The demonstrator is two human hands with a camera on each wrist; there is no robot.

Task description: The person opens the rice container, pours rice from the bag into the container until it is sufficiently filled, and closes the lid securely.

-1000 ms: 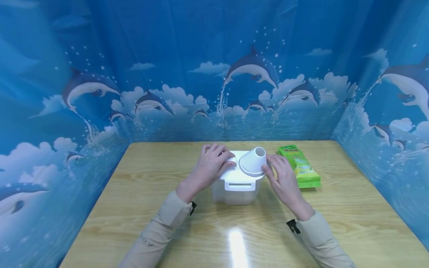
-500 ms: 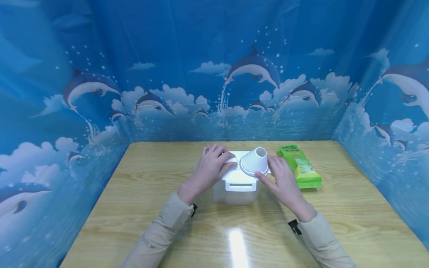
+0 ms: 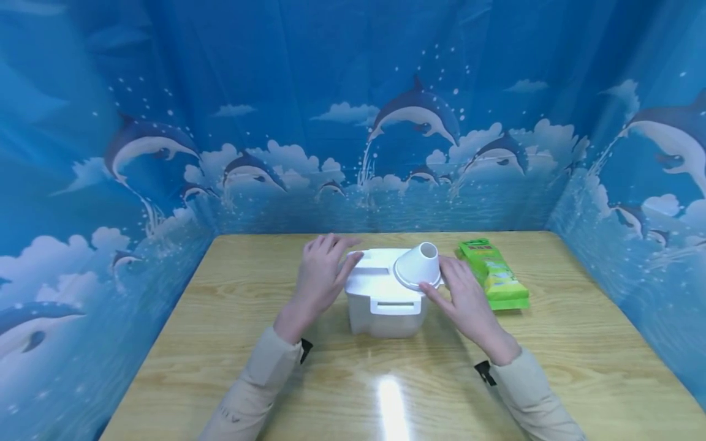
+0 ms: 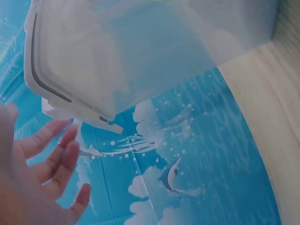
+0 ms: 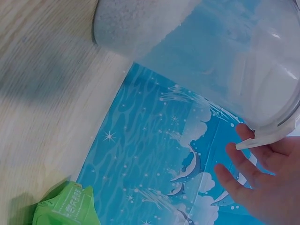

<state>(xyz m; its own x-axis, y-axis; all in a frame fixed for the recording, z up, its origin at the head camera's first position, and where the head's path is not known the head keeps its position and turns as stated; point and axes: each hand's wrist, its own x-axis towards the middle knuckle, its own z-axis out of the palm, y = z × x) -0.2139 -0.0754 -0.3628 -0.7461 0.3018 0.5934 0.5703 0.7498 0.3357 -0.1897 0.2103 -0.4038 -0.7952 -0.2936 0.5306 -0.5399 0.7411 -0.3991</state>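
Note:
A translucent plastic storage bin (image 3: 386, 318) with a white lid (image 3: 375, 283) stands on the table. On the lid's right part sits a white cone-shaped cup (image 3: 417, 267), its narrow, hollow end up. Whitish granular fill (image 5: 136, 18) shows in the bin's lower part in the right wrist view. My left hand (image 3: 321, 272) is at the lid's left edge, fingers loosely spread, holding nothing; in the left wrist view its fingertips stand beside the lid's side clip (image 4: 84, 115). My right hand (image 3: 466, 300) rests against the lid's right edge, its thumb near the cup's base and its fingers extended.
A green printed packet (image 3: 493, 275) lies on the wooden table (image 3: 248, 282), just right of the bin and behind my right hand. Blue dolphin-print curtains (image 3: 309, 153) enclose the table at the back and sides.
My left hand has let go of the lid's top and moved left, uncovering a long recess there. My right thumb has shifted left along the cup's base.

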